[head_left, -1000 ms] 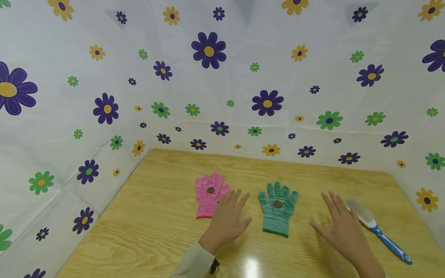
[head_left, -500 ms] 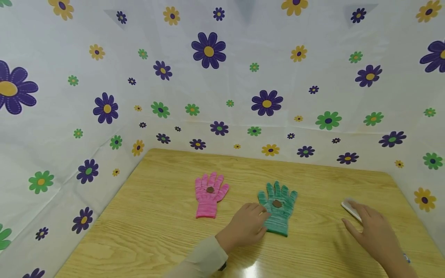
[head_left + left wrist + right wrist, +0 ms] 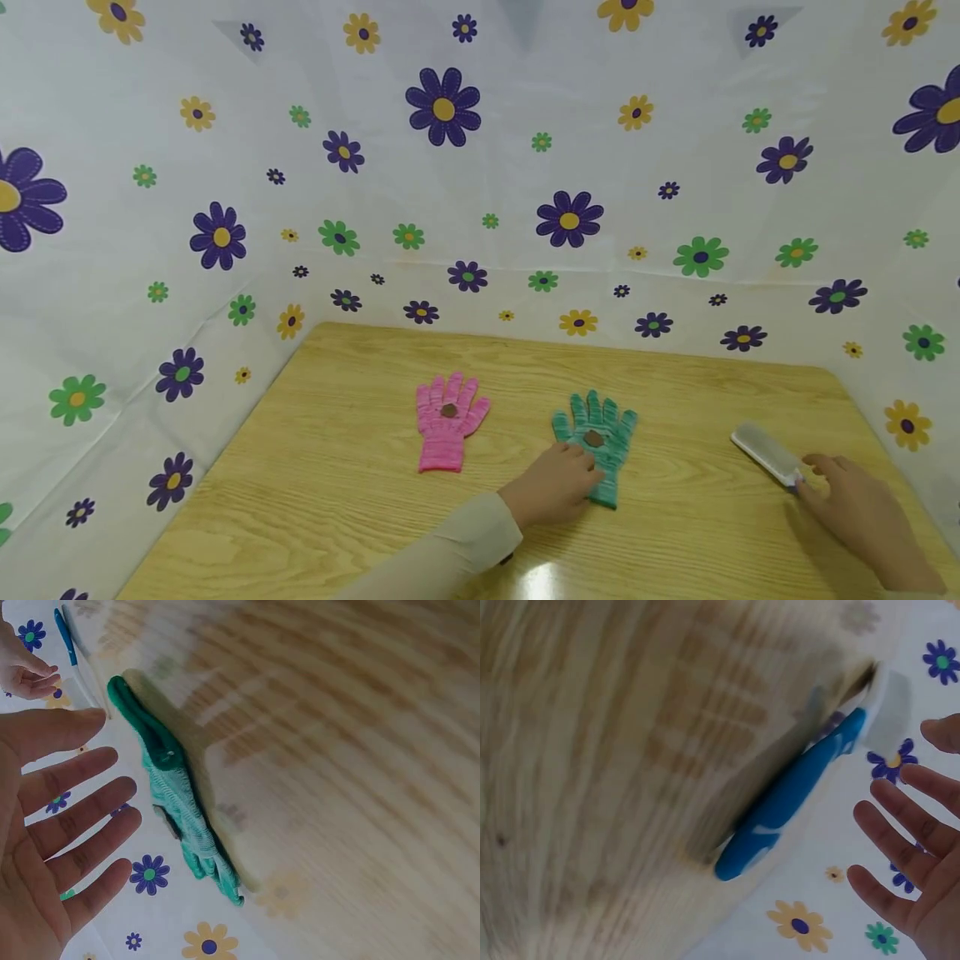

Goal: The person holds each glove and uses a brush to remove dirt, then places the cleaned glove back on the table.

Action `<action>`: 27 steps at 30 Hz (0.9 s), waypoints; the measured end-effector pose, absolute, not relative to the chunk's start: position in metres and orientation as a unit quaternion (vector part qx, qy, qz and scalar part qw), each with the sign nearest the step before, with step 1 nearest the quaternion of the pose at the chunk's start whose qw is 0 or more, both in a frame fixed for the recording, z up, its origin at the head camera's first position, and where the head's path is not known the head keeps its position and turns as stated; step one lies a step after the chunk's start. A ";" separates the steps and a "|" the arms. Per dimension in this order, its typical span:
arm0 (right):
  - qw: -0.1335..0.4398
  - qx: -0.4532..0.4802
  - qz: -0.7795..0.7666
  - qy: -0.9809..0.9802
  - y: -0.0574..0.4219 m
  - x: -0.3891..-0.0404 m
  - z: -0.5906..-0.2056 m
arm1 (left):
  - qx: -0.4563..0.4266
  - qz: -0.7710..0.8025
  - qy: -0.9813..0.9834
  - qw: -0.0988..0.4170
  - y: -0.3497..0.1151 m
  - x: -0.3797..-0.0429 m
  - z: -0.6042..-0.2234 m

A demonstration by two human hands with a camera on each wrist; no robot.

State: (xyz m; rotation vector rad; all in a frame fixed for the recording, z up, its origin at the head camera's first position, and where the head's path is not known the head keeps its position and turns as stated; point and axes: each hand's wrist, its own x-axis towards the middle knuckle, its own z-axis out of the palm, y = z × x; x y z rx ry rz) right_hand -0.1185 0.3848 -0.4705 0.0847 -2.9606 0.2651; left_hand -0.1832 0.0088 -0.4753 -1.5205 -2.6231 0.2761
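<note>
In the head view, with 12 o'clock farthest from the person, a green glove (image 3: 615, 457) lies on the desk (image 3: 337, 450) at about 1 o'clock from the left hand (image 3: 555, 490), its fingers toward 12 and its cuff toward 6. The hand covers part of the glove's 7 o'clock side, but the left wrist view shows a gap: the glove lies at 3 to 4 o'clock from the fingertips. The left grip is released, fingers spread, holding nothing.

The brush (image 3: 767, 454) has its pale head at 10 o'clock from the right hand (image 3: 862, 512), which hides most of the handle in the head view. In the right wrist view the blue-and-white handle (image 3: 787, 795) lies at about 10 o'clock from the fingers, just beside and apart from them. The right grip is released too, fingers extended, with nothing in it.

A pink glove (image 3: 442, 442) lies at 10 o'clock from the left hand, near 9 o'clock from the green glove. Each glove bears a brown patch (image 3: 593, 438). A flowered cloth (image 3: 480, 179) hangs at 12 o'clock behind the desk.
</note>
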 end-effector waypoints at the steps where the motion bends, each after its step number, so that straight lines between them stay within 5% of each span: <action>1: 0.055 0.017 0.089 -0.994 0.388 -0.120 -0.471 | -0.500 0.099 -0.860 0.038 0.010 -0.184 -0.477; 5: -0.041 -0.008 0.095 -0.995 0.400 -0.128 -0.474 | -0.497 0.105 -0.861 0.004 0.015 -0.187 -0.484; 11: -0.112 -0.010 0.106 -0.988 0.408 -0.132 -0.481 | -0.496 0.099 -0.863 0.007 0.018 -0.187 -0.489; 27: -0.116 -0.013 0.128 -0.985 0.405 -0.131 -0.485 | -0.475 0.117 -0.872 -0.001 0.025 -0.179 -0.481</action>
